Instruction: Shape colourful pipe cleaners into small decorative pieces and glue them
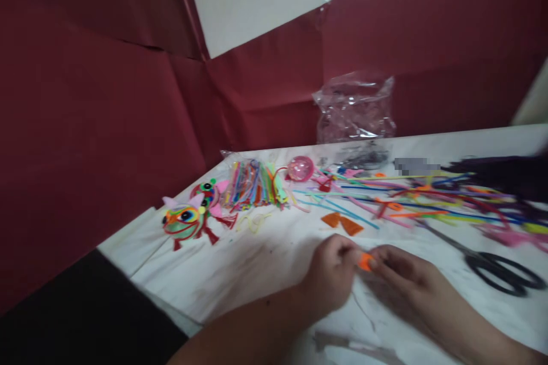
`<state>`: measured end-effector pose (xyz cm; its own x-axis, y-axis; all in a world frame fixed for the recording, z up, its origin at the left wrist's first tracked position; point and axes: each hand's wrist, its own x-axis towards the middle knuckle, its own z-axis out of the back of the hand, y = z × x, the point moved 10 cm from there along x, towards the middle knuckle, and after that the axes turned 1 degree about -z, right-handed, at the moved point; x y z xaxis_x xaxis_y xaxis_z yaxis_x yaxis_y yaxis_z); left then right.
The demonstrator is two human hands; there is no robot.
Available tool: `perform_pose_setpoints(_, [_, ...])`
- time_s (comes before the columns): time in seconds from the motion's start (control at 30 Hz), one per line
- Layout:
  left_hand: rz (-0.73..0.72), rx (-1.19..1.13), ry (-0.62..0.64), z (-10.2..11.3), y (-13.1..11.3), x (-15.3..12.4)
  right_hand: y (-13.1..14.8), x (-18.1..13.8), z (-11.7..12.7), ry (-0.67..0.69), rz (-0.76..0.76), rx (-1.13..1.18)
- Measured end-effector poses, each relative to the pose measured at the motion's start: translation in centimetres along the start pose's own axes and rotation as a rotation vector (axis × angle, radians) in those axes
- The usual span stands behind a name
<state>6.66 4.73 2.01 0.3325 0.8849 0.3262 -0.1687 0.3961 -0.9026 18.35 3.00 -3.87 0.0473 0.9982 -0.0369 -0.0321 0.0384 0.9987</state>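
My left hand [331, 274] and my right hand [405, 271] meet low over the white table [257, 262]. Their fingertips pinch a small orange piece [365, 261] between them. Both hands are closed round it. Just beyond the hands lie two orange felt pieces [342, 222]. A thin wire or thread trails on the table under the hands, too blurred to name.
Black-handled scissors [496, 268] lie at the right. Loose coloured pipe cleaners [428, 202] spread across the far right, a bagged bundle [254, 182] beside a pink ball [300, 168]. Two colourful craft fish figures [192, 214] sit at the left. A clear plastic bag [355, 108] stands against the dark red backdrop.
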Motion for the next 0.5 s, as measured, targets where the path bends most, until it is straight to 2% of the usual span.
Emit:
perform_pose_setpoints(0.07, [0.063, -0.066, -0.010, 0.2, 0.9, 0.5, -0.2, 0.2, -0.4, 0.022, -0.076, 0.141])
perform_pose_setpoints(0.13, [0.109, -0.120, 0.069, -0.6, 1.9, 0.8, -0.3, 0.5, -0.4, 0.020, -0.091, 0.233])
perform_pose_setpoints(0.23, [0.160, -0.210, 0.192, -2.1, 2.6, 0.8, -0.5, 0.7, -0.3, 0.034, -0.068, 0.242])
perform_pose_setpoints(0.5, [0.233, -0.183, 0.163, -1.6, 2.8, 0.8, 0.5, 0.0, -1.3, 0.104, -0.058, 0.214])
